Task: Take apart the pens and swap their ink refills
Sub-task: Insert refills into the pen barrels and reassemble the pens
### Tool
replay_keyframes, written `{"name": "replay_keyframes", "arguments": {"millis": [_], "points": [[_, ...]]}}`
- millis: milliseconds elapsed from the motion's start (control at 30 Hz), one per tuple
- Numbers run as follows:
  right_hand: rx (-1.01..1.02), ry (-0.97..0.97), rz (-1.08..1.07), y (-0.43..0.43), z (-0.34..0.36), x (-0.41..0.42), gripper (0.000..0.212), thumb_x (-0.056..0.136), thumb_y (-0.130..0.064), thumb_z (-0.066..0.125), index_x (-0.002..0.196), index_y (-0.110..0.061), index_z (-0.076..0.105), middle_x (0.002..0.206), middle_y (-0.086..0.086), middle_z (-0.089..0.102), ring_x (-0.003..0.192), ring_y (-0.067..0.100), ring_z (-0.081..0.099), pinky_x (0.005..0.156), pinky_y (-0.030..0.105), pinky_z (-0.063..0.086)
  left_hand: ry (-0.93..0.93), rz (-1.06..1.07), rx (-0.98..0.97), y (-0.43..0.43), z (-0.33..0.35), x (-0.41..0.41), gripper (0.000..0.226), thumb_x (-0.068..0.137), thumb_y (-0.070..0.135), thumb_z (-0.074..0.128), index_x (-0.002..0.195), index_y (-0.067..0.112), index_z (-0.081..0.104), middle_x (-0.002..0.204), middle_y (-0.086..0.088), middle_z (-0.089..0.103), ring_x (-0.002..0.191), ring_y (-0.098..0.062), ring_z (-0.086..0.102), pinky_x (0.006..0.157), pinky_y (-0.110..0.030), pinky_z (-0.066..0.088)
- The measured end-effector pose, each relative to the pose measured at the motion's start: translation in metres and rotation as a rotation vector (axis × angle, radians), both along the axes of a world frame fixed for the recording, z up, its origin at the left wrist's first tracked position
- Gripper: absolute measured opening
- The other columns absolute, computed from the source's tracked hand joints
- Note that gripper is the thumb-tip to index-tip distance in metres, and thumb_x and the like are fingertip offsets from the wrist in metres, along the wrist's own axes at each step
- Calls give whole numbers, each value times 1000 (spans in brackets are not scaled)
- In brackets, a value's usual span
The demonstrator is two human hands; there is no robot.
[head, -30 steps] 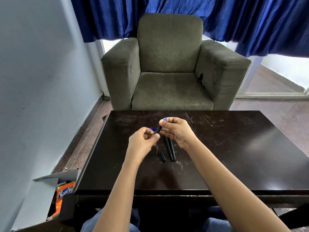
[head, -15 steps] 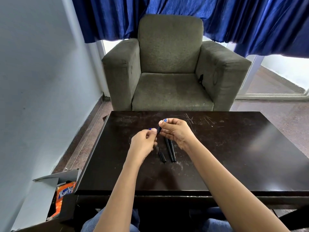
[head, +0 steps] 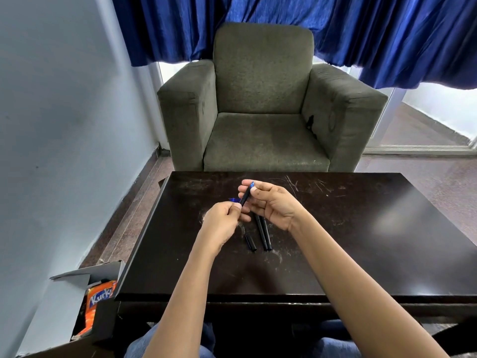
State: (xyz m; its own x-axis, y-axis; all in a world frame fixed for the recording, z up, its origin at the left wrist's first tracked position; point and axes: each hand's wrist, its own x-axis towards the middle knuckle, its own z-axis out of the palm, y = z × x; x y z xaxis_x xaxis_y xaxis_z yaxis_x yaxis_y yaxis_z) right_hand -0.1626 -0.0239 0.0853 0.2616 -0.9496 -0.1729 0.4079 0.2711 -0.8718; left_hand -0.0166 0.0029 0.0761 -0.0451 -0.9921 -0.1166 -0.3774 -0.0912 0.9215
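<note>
Above the dark table I hold a black pen with a blue tip, tilted up and away. My right hand grips its upper part between thumb and fingers. My left hand pinches its lower end. A thin blue piece lies on the table just behind my left hand; I cannot tell what it is. Two black pens lie side by side on the table under my right hand. A short black cap lies to their left.
A grey armchair stands directly behind the table, with blue curtains above it. An open cardboard box with an orange snack packet sits on the floor at the table's near left corner. A wall runs along the left.
My left hand has closed in on the pen's lower end and shifted slightly right. The right hand and the pens on the table have stayed put.
</note>
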Motion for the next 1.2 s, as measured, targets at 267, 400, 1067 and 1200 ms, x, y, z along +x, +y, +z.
{"name": "replay_keyframes", "arguments": {"millis": [267, 400, 1067, 1200], "points": [[-51, 121, -225, 0, -6, 11, 6, 85, -5, 67, 90, -7, 70, 80, 5, 73, 70, 15, 67, 75, 27, 59, -132, 4, -106, 0, 0, 3, 30, 100, 21, 43, 85, 19, 69, 68, 12, 63, 57, -1, 49, 59, -15, 36], [-20, 123, -216, 0, -12, 14, 8, 86, -9, 68, 93, -6, 69, 80, 5, 72, 68, 13, 67, 71, 25, 60, -252, 53, -127, 2, 1, 3, 29, 101, 20, 42, 91, 15, 69, 78, 6, 66, 61, -2, 52, 57, -9, 33], [-314, 1648, 201, 12, -91, 32, 28, 87, -6, 54, 114, -13, 52, 110, 12, 59, 98, 33, 62, 73, 38, 50, -370, 143, -6, -1, 2, 2, 23, 100, 19, 46, 110, 13, 65, 104, -3, 68, 79, -6, 55, 74, -18, 42], [-105, 1035, -78, -3, -74, 24, 35, 80, -5, 63, 113, -15, 59, 92, 7, 64, 78, 24, 66, 68, 32, 57, -323, 125, -27, 0, 0, 4, 23, 99, 18, 44, 104, 13, 66, 95, -1, 68, 68, -4, 54, 59, -12, 39]]}}
